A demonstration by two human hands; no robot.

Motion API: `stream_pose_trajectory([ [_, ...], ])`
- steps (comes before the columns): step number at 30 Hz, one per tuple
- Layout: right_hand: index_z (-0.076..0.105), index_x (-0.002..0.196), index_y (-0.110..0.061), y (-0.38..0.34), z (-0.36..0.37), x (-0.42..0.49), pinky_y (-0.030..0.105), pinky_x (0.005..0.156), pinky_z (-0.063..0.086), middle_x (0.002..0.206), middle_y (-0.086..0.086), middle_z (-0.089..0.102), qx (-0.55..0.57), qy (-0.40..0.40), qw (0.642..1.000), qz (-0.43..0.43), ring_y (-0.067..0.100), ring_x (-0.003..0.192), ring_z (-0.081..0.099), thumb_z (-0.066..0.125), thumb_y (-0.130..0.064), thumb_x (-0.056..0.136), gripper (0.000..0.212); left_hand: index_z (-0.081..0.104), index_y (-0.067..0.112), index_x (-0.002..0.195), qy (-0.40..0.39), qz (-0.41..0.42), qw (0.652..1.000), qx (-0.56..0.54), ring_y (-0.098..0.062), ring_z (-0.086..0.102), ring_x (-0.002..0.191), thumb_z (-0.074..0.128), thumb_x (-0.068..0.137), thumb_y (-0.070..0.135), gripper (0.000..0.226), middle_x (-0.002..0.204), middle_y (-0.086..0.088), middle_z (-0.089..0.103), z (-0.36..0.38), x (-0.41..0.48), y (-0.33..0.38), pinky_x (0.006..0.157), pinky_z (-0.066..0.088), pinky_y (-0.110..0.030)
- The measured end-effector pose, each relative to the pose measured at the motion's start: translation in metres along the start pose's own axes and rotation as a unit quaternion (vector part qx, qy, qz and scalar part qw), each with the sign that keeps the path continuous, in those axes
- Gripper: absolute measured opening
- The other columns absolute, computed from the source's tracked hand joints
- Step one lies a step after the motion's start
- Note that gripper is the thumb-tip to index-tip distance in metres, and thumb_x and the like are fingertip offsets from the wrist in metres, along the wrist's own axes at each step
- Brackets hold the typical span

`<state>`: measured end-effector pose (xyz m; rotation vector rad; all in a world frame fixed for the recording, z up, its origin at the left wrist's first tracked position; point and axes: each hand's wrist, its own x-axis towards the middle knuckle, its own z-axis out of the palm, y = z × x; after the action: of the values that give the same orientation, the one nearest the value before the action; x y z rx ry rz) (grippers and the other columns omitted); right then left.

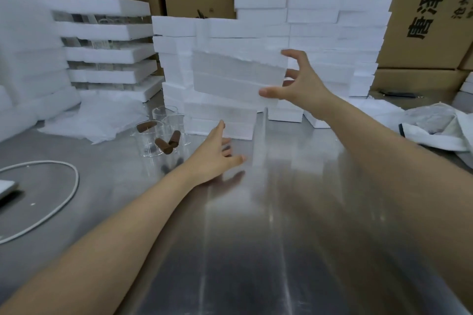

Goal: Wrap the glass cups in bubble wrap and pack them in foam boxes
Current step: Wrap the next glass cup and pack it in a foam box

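My right hand [299, 82] grips the right end of a white foam box [238, 79], thumb below and fingers above, and holds it lifted and tilted in front of the foam stack [320, 41]. Over the steel table, my left hand [217, 153] reaches forward with straight fingers and holds nothing, its fingertips near the bottom foam boxes. Left of that hand stand several clear glass cups [158, 135] with brown handles [167, 146]. A crumpled sheet of bubble wrap [99, 117] lies behind the cups.
Foam trays with glassware [102, 30] are stacked at the back left. Cardboard cartons [422, 13] line the back wall. A white cable [61, 199] loops at the left edge of the table [281, 212], and a white bag [440, 128] lies at the right.
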<state>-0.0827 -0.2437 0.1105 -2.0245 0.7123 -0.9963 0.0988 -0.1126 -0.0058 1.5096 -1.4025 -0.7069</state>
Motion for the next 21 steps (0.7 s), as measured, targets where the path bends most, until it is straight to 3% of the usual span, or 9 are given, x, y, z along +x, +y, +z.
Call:
stream_pose_trajectory([
  [3,0.030,0.135,-0.039,-0.004,0.018,0.027,0.043,0.096,0.051,0.124,0.008,0.054,-0.030,-0.003,1.000,0.001,0.024,0.106,0.062,0.089,-0.051,0.045,0.108,-0.003,0.019,0.153,0.012,0.004,0.999,0.032,-0.011,0.042,0.131,0.072,0.085,0.026,0.101,0.156,0.003,0.010,0.000,0.000,-0.002,0.085,0.043,-0.006],
  [6,0.029,0.138,-0.038,0.001,0.030,0.043,0.041,0.097,0.050,0.123,0.006,0.053,-0.041,-0.002,0.999,0.009,0.023,0.107,0.060,0.089,-0.048,0.050,0.108,-0.003,0.018,0.153,0.008,0.018,0.997,0.069,-0.008,0.044,0.128,0.067,0.088,0.027,0.095,0.159,0.010,0.001,0.000,-0.001,-0.002,0.097,0.040,-0.016],
  [8,0.028,0.141,-0.036,0.009,0.037,0.048,0.042,0.098,0.049,0.124,0.008,0.052,-0.017,-0.006,1.000,0.021,0.023,0.110,0.059,0.090,-0.043,0.055,0.106,-0.006,0.023,0.153,-0.002,0.001,0.996,0.085,-0.008,0.049,0.124,0.066,0.088,0.030,0.096,0.159,0.002,0.013,-0.001,0.000,-0.003,0.102,0.037,-0.022],
  [12,0.023,0.145,-0.036,0.023,0.052,0.050,0.041,0.103,0.045,0.130,0.009,0.049,-0.037,-0.019,0.999,0.032,0.024,0.115,0.056,0.087,-0.042,0.063,0.103,-0.003,0.029,0.153,-0.006,-0.012,0.996,0.093,-0.006,0.053,0.118,0.064,0.088,0.034,0.094,0.155,-0.001,0.029,-0.004,0.003,-0.007,0.099,0.035,-0.021],
  [18,0.008,0.150,-0.039,0.033,0.054,0.049,0.033,0.101,0.041,0.147,0.009,0.037,-0.053,-0.045,0.997,0.032,0.023,0.128,0.045,0.076,-0.055,0.073,0.104,0.005,0.026,0.153,0.004,-0.003,0.996,0.084,0.002,0.048,0.115,0.063,0.090,0.030,0.086,0.158,0.006,0.020,-0.004,0.004,-0.009,0.105,0.037,-0.025],
  [21,0.020,0.150,-0.034,0.040,0.041,0.038,0.026,0.095,0.031,0.134,-0.007,0.049,-0.039,0.002,0.999,0.021,0.011,0.123,0.045,0.057,-0.060,0.086,0.079,0.007,0.027,0.153,0.004,-0.002,0.995,0.096,0.002,0.048,0.114,0.063,0.090,0.029,0.084,0.156,0.008,0.024,-0.004,0.002,-0.009,0.102,0.036,-0.022],
])
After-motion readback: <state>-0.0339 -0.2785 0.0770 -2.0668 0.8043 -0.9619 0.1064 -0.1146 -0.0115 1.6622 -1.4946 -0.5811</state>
